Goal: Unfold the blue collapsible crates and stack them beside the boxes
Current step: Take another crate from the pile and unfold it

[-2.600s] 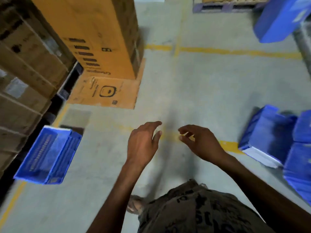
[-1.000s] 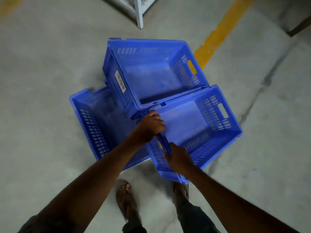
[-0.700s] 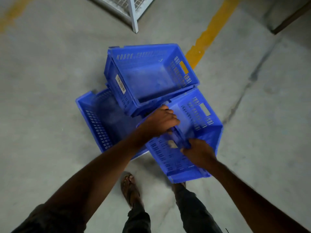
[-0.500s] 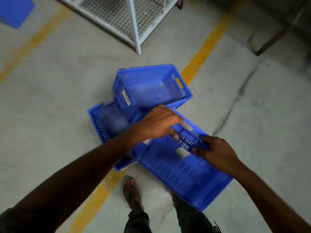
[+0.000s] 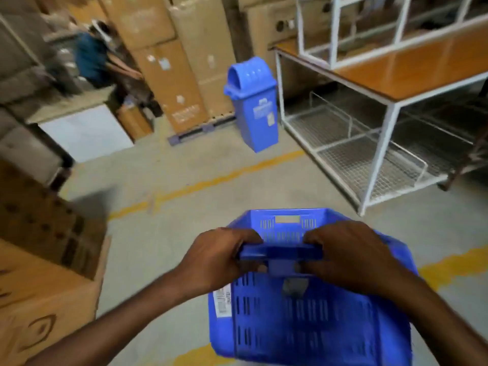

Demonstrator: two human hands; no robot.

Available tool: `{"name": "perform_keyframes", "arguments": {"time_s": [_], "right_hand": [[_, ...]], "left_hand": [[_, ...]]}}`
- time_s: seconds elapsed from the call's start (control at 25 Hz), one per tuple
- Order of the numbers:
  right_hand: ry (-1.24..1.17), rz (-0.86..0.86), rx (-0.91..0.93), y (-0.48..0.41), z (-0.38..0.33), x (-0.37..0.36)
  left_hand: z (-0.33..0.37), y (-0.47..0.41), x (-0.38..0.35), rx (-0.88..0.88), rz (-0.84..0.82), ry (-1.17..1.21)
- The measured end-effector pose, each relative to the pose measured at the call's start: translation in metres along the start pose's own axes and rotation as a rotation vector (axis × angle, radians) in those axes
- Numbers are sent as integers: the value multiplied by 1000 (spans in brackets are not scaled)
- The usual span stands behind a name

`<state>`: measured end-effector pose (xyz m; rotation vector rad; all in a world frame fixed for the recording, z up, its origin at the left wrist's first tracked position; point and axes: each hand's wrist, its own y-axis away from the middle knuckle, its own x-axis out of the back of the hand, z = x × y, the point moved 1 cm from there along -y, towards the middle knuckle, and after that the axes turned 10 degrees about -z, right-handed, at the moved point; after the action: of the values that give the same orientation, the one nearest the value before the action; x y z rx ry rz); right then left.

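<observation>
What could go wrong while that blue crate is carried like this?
Both the left hand and right hand grip one rim of the blue crate, so it could swing or slip. If a wall folds, a hand might get pinched. It could also bump the cardboard box close on the left.

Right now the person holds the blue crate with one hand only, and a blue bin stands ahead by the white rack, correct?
Not one hand: the head view shows the left hand and the right hand both gripping the blue crate by its rim. The blue bin does stand ahead by the white rack.
</observation>
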<state>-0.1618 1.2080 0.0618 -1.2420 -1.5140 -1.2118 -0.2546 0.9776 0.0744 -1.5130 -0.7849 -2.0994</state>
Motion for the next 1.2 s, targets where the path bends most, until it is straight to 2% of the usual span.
{"name": "perform_keyframes", "arguments": {"time_s": [0.16, 0.28, 0.48, 0.6, 0.88, 1.04, 1.2], "right_hand": [[-5, -5, 268, -44, -118, 33], [5, -82, 448, -67, -219, 28], [31, -21, 614, -94, -397, -20], [-27, -30, 719, -94, -493, -55], [-90, -58, 968, -85, -692, -120], [-73, -87, 1118, -91, -802, -165], [41, -206, 1264, -112, -906, -200]], "left_hand": [[-56, 121, 36, 258, 249, -33], [-105, 210, 33, 395, 439, -84], [-187, 358, 11, 619, 585, -84], [-235, 444, 3, 750, 532, -73], [-309, 598, -14, 966, 309, -268], [-365, 657, -42, 1223, 258, -208], [-420, 722, -52, 1389, 248, -127]]}}
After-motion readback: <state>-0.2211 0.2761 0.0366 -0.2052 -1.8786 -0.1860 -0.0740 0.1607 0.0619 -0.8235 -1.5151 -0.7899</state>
